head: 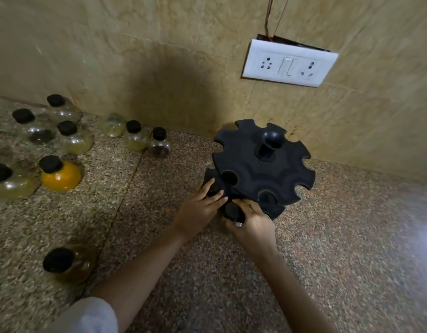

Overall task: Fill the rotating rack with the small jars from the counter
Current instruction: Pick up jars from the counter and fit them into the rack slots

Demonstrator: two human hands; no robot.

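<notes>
Squarely at the near edge of a black round plastic rack (pixel 262 169) with a notched rim and a knobbed centre post (pixel 270 140) — both grips close together, nearly touching. Right grip (pixel 252 219) curled round a small black-capped jar (pixel 232 211), held upright just at the rack's near rim, beside one of the notches; impossible to tell whether seated in the rack or just outside it. Silver ring (pixel 238 224) on one finger of that grip. Left grip (pixel 198 207) wide, fingers fairly straight and laid against the rack's dark lower tier, fingertips just beside the held jar's cap. Rack standing on a speckled granite counter (pixel 183 272), near the beige tiled wall (pixel 159 56). Well apart to the left, more clear round-bellied jars on the same counter: an orange-filled clear jar (pixel 61 176) with a black cap, a yellowish jar nearest the camera (pixel 70 265), a pale jar at the left edge (pixel 10 186), a cluster of three black-capped jars (pixel 74 140) farther back, and a row of three small jars (pixel 135 140) along the foot of the wall — contents ranging from pale yellow to dark. White switch plate with two sockets (pixel 289 64) fixed higher on the wall, thin wires (pixel 270 15) running up from behind it. White sleeve (pixel 87 316) at the bottom edge, on the left arm.
</notes>
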